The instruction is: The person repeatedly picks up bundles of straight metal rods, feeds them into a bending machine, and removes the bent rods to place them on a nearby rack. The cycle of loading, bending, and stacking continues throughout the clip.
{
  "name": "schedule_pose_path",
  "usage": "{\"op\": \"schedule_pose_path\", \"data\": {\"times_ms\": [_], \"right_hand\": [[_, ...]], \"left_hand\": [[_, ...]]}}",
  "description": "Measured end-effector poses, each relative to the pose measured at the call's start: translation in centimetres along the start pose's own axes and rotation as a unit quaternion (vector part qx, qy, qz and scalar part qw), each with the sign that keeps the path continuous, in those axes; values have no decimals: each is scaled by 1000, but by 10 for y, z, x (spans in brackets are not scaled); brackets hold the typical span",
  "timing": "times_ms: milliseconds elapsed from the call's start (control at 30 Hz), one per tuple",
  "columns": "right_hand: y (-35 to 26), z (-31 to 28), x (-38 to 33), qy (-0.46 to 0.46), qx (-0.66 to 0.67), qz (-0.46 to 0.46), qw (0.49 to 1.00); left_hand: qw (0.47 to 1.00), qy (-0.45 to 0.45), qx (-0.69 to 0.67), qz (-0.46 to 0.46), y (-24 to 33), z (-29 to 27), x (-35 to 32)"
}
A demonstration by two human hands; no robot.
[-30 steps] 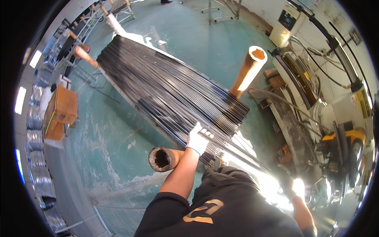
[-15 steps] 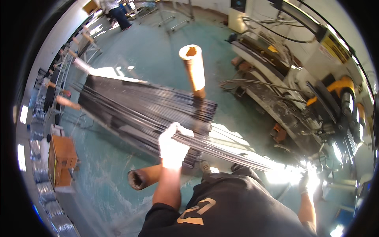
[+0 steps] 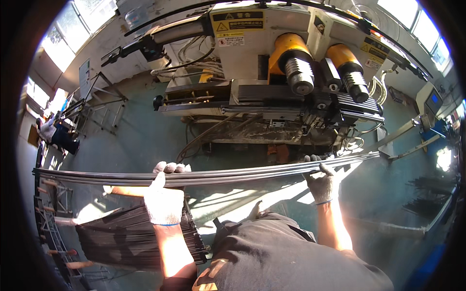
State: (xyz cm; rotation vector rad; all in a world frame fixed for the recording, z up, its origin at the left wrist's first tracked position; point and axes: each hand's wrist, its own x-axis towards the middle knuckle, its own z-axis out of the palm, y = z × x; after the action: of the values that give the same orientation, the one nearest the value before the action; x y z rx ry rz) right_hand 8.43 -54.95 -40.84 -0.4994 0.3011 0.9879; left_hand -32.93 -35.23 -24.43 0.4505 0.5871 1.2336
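Observation:
A bundle of several long dark metal rods (image 3: pixel 242 175) stretches level across the view in front of me. My left hand (image 3: pixel 166 196), in a white knit glove, is closed round the bundle left of its middle, thumb on the near side and fingertips over the far side. Further right, my right hand (image 3: pixel 322 182), gloved too, grips the same bundle nearer its right end. Below my left forearm lies a broad stack of dark rods (image 3: pixel 121 235), partly hidden by that arm.
Beyond the rods stands a large machine (image 3: pixel 272 92) with two yellow-housed cylinders (image 3: pixel 294 60) and a long bed. A metal guide arm (image 3: pixel 395 133) reaches toward a control box (image 3: pixel 429 104) at right. Racks with wooden posts (image 3: pixel 46 208) line the left; another person (image 3: pixel 58 136) is far left.
My view has swung right from the rod stack to the machine. The held bundle now lies level before me, away from the stack, with both hands still on it.

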Motion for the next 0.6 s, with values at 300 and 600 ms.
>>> {"op": "schedule_pose_path", "data": {"times_ms": [300,600], "right_hand": [[-116,-11,102,84,-132,-274,949],[-74,93,136,-52,-257,-350,899]], "left_hand": [[980,-174,68,70,85,-18,136],[997,-21,73,9,33,-26,275]]}}
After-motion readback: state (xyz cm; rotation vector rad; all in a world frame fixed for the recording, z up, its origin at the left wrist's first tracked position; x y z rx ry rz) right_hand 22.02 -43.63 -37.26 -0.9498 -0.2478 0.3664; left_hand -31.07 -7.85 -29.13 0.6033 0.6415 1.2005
